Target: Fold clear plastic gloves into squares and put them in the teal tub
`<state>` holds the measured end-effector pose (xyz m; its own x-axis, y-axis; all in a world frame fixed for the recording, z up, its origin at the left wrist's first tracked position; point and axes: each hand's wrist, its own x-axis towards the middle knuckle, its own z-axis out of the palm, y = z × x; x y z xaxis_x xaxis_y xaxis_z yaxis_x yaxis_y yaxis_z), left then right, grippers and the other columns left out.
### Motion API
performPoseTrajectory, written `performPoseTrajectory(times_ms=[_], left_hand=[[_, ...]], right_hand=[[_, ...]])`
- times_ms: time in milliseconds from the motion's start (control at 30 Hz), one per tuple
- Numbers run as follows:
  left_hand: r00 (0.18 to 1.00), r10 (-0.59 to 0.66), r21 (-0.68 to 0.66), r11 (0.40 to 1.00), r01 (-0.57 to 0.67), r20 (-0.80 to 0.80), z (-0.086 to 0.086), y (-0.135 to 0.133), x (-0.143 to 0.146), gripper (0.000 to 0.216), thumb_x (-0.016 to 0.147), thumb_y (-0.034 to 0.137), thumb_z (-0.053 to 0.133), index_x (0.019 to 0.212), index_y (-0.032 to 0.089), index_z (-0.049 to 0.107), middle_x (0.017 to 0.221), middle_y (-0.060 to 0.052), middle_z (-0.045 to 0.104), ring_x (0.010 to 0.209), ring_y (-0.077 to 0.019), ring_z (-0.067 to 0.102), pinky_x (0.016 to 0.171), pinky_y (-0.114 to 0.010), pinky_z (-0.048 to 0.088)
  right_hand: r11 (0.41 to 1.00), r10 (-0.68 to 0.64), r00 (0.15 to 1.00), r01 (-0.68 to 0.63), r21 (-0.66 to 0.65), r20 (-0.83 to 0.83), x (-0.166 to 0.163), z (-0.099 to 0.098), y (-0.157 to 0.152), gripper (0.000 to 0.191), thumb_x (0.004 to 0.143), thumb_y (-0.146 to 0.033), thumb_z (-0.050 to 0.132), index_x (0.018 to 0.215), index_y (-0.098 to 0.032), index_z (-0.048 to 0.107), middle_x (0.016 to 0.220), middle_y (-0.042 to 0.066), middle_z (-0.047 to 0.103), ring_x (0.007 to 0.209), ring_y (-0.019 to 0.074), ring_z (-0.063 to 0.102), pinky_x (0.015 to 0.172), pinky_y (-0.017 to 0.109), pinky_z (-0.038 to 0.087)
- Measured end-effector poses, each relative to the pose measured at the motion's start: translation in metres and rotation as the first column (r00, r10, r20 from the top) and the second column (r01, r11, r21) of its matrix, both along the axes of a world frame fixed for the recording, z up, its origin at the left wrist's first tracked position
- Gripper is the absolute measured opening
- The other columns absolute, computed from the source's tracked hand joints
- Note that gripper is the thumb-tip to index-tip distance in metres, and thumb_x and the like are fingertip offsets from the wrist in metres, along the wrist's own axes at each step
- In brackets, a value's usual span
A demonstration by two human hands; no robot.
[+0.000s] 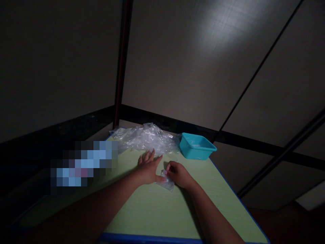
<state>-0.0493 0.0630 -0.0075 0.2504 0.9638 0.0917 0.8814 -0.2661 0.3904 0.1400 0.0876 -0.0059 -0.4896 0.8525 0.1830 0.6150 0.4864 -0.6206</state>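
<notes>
A small clear plastic bag [167, 184] lies on the light green table between my hands. My left hand [149, 169] has its fingers spread, the thumb resting on the bag's left side. With fingertips pinched at the bag's upper edge, my right hand [179, 174] grips it from the right. Just beyond my hands, a heap of crumpled clear plastic bags [149, 135] covers the back of the table. What the small bag contains, if anything, is too dim to make out.
A turquoise plastic basin [195, 154] stands at the back right corner, with something pale inside. The table [152, 213] has a blue edge. Panelled walls [177, 67] rise close behind and to the left. A pixelated patch hides the left side.
</notes>
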Motion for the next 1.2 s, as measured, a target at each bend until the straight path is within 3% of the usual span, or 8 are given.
performPoseTrajectory(times_ms=[167,367,467,533,633,867,1067,1200], left_hand=[[1.0,0.008,0.007,1.0,-0.008,0.0,-0.004,0.003,0.001,0.105,0.052,0.072,0.06,0.139,0.035,0.016,0.149,-0.006,-0.004,0.133,-0.0352,-0.005,0.102,-0.054,0.006],[1.0,-0.012,0.065,0.998,0.011,0.018,-0.002,0.0,0.002,0.099,0.053,0.065,0.066,0.137,0.033,0.023,0.148,-0.01,0.007,0.132,-0.038,0.002,0.1,-0.055,0.01],[0.988,-0.139,0.236,0.965,0.118,0.075,0.011,-0.007,0.005,0.074,0.058,0.05,0.072,0.123,0.029,0.044,0.138,-0.009,0.03,0.127,-0.0334,0.022,0.098,-0.046,0.024],[0.95,-0.291,0.343,0.908,0.238,0.111,0.02,-0.013,0.007,0.038,0.067,0.038,0.069,0.099,0.023,0.054,0.113,-0.006,0.051,0.11,-0.024,0.042,0.09,-0.034,0.035],[0.893,-0.438,0.385,0.845,0.372,0.099,0.026,-0.018,0.011,0.008,0.078,0.026,0.059,0.079,0.02,0.053,0.085,-0.001,0.056,0.087,-0.0168,0.05,0.078,-0.027,0.038],[0.874,-0.485,0.307,0.839,0.45,0.044,0.015,-0.01,0.007,0.005,0.078,0.015,0.056,0.078,0.02,0.055,0.084,0.0,0.057,0.086,-0.0171,0.049,0.08,-0.027,0.036],[0.874,-0.483,0.263,0.85,0.456,0.045,0.014,-0.005,0.004,0.027,0.065,0.035,0.073,0.081,0.021,0.056,0.084,0.001,0.057,0.086,-0.0185,0.048,0.076,-0.026,0.035],[0.876,-0.482,0.267,0.845,0.463,0.006,0.014,-0.007,0.005,0.039,0.059,0.045,0.075,0.081,0.022,0.054,0.083,0.002,0.056,0.086,-0.0188,0.047,0.074,-0.026,0.034]], right_hand=[[0.956,-0.152,0.97,0.095,0.279,0.188,-0.005,0.004,-0.003,0.019,0.072,-0.034,0.062,0.072,-0.019,0.051,0.072,0.001,0.053,0.07,0.0144,0.046,0.061,0.024,0.03],[0.892,-0.37,0.862,0.225,0.392,0.347,-0.011,0.008,-0.009,0.029,0.076,-0.047,0.056,0.08,-0.019,0.052,0.085,0.005,0.053,0.081,0.0189,0.046,0.068,0.028,0.031],[0.868,-0.419,0.83,0.249,0.429,0.368,-0.012,0.008,-0.013,0.029,0.078,-0.047,0.053,0.086,-0.02,0.051,0.091,0.006,0.052,0.088,0.0213,0.045,0.07,0.03,0.032],[0.857,-0.428,0.823,0.238,0.456,0.374,-0.012,0.008,-0.015,0.027,0.078,-0.045,0.053,0.092,-0.021,0.051,0.096,0.007,0.051,0.092,0.0227,0.044,0.073,0.032,0.032],[0.86,-0.409,0.831,0.212,0.464,0.378,-0.012,0.007,-0.016,0.032,0.077,-0.039,0.054,0.106,-0.024,0.048,0.107,0.007,0.047,0.099,0.0239,0.041,0.078,0.035,0.031],[0.928,-0.323,0.854,0.202,0.313,0.407,-0.01,0.009,-0.014,0.043,0.081,-0.039,0.045,0.123,-0.028,0.04,0.128,0.009,0.038,0.118,0.0255,0.031,0.093,0.049,0.022],[0.994,-0.05,0.851,0.093,-0.057,0.523,0.011,0.026,-0.018,0.063,0.08,-0.04,0.046,0.137,-0.034,0.02,0.149,0.006,0.005,0.134,0.0279,0.001,0.097,0.06,0.008],[0.99,-0.009,0.861,0.078,-0.115,0.509,0.016,0.036,-0.022,0.069,0.077,-0.047,0.049,0.138,-0.033,0.019,0.149,0.006,0.002,0.134,0.0281,-0.004,0.097,0.062,0.002]])
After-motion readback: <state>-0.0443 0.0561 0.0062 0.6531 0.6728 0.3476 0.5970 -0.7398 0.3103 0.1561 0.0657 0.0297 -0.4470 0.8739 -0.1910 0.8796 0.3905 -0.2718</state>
